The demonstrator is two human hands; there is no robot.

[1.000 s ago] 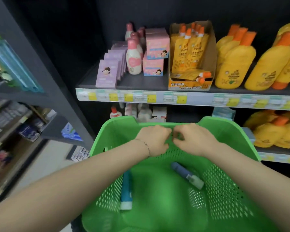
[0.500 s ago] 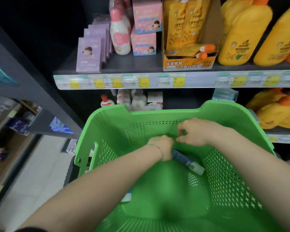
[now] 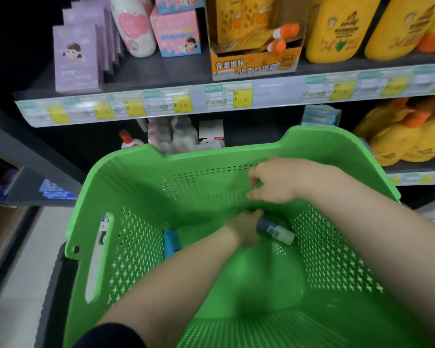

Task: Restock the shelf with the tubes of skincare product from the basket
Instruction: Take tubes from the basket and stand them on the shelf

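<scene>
A green perforated basket (image 3: pixel 126 187) fills the lower view in front of the shelf (image 3: pixel 161 71). On its floor lies a dark blue tube with a white cap (image 3: pixel 276 229); my left hand (image 3: pixel 246 227) reaches down and grips its dark end. A second, lighter blue tube (image 3: pixel 170 241) lies against the left wall, mostly hidden by my left forearm. My right hand (image 3: pixel 274 182) hovers higher, near the basket's far wall, fingers curled and holding nothing that I can see.
The upper shelf carries purple boxes (image 3: pixel 76 59), a pink-and-white bottle (image 3: pixel 135 26), pink boxes (image 3: pixel 177 33), an orange display carton (image 3: pixel 256 59) and yellow bottles (image 3: pixel 337 28). More yellow bottles (image 3: pixel 402 136) sit on the lower shelf right. A grey side shelf (image 3: pixel 23 156) juts out at left.
My left hand dropped from the basket's far rim to the floor and closed on the dark blue tube. The right hand stayed near the far wall. The view tilted down.
</scene>
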